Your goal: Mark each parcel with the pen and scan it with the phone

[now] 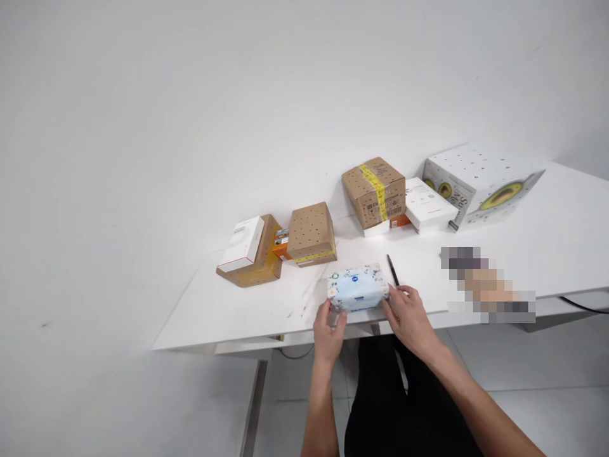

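A soft pack of tissues (358,289), pale blue with a flowered border, lies near the front edge of the white table (238,317). My left hand (329,333) grips its left end, thumb at the near side. At the opposite end, my right hand (404,312) has its fingers closed on the near right corner. The undersides of both grips are hidden. Just beyond my right hand lies a black pen (392,269), its near end close to my fingers.
Against the wall stand several brown cardboard boxes (309,231), (373,190), with white boxes (242,241), (431,206) and orange boxes (281,244) among them. A large avocado-print carton (485,181) is at back right. A pixelated patch (488,284) hides something at right. A black cable (583,306) hangs by the edge.
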The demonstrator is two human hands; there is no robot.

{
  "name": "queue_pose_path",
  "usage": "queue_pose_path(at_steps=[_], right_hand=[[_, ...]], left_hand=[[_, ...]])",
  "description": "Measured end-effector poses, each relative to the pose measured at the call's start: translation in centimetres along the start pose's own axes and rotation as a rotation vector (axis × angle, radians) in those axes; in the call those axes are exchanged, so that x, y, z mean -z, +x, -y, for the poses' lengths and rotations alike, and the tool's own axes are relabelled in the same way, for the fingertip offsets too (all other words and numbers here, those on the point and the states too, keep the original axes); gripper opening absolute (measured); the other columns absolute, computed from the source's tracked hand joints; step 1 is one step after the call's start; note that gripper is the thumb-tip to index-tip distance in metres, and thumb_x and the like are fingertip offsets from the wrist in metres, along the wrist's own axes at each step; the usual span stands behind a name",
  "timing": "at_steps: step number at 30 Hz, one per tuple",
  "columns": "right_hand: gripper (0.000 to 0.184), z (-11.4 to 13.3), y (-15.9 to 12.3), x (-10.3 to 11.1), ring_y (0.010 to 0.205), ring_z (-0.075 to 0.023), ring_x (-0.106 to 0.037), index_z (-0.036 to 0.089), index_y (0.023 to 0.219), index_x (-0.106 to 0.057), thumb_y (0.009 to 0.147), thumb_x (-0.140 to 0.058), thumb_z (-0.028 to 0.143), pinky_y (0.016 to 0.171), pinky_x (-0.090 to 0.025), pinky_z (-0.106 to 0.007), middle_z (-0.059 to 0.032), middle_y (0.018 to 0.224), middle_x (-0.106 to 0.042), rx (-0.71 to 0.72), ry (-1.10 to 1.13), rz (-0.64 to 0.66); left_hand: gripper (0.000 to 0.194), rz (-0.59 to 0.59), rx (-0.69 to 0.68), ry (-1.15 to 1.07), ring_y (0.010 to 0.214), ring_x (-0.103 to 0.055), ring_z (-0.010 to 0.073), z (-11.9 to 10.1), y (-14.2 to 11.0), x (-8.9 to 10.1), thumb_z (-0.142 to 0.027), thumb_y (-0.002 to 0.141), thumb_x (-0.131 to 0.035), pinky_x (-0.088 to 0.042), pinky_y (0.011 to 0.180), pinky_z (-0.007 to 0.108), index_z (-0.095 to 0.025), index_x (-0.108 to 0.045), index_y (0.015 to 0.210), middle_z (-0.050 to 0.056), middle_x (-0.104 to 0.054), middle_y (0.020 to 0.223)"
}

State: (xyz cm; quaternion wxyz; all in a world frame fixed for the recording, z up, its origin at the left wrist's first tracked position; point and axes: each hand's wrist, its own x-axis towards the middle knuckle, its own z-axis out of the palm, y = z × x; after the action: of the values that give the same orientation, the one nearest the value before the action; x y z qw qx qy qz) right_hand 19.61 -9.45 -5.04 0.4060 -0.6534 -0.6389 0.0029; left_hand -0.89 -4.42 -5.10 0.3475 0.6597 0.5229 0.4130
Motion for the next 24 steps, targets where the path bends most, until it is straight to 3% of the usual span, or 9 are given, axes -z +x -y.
queue_pose_path(at_steps=[3,6,12,18,24], right_hand=[[0.038,0.2,0.3,0.5,0.094,-0.0295,-0.051,0.016,0.127,-0.053,0.092,-0.049,0.031,0.079,-0.049,-0.045,-0.0096,0.077,-0.065,0.003,0.041,-0.071],[0.036,0.2,0.6,0.9,0.092,-0.0282,-0.052,0.017,0.124,-0.057,0.092,-0.049,0.032,0.073,-0.051,-0.041,-0.0105,0.079,-0.064,-0.031,0.092,-0.101],[0.036,0.0,-0.2,0.4,0.093,-0.0295,-0.054,0.018,0.121,-0.060,0.092,-0.048,0.037,0.067,-0.052,-0.040,-0.0128,0.084,-0.065,-0.042,0.065,-0.045],[0.038,0.0,-0.8,0.7,0.092,-0.0302,-0.055,0.018,0.123,-0.058,0.091,-0.048,0.037,0.067,-0.052,-0.042,-0.0138,0.086,-0.066,0.014,0.024,-0.027],[0.039,1.0,0.3,2.2,0.099,-0.0272,-0.054,0.022,0.128,-0.055,0.091,-0.050,0.035,0.053,-0.052,-0.032,-0.0134,0.104,-0.065,-0.095,0.242,-0.007]], left_hand=[[0.044,-0.102,-0.008,-0.032,0.103,-0.062,0.0222,-1.1,-0.1,0.4,-0.043,0.084,-0.059,-0.050,0.090,0.036,-0.017,-0.060,0.120,0.011,-0.065,0.111],[0.042,-0.158,0.016,-0.044,0.099,-0.062,0.0217,-1.8,-0.1,0.7,-0.046,0.086,-0.056,-0.051,0.087,0.035,-0.017,-0.064,0.115,0.011,-0.066,0.108],[0.053,-0.091,0.086,-0.051,0.105,-0.061,0.0234,-0.9,-0.5,0.2,-0.051,0.088,-0.052,-0.051,0.088,0.037,-0.017,-0.055,0.128,0.013,-0.064,0.113],[0.069,0.056,0.042,0.009,0.117,-0.055,0.0255,-0.7,-1.3,0.8,-0.048,0.081,-0.063,-0.047,0.096,0.039,-0.022,-0.041,0.141,0.012,-0.056,0.128],[0.062,-0.052,0.001,-0.028,0.120,-0.053,0.0237,-2.2,-1.1,1.6,-0.044,0.084,-0.060,-0.043,0.101,0.039,-0.023,-0.041,0.140,0.011,-0.054,0.130]])
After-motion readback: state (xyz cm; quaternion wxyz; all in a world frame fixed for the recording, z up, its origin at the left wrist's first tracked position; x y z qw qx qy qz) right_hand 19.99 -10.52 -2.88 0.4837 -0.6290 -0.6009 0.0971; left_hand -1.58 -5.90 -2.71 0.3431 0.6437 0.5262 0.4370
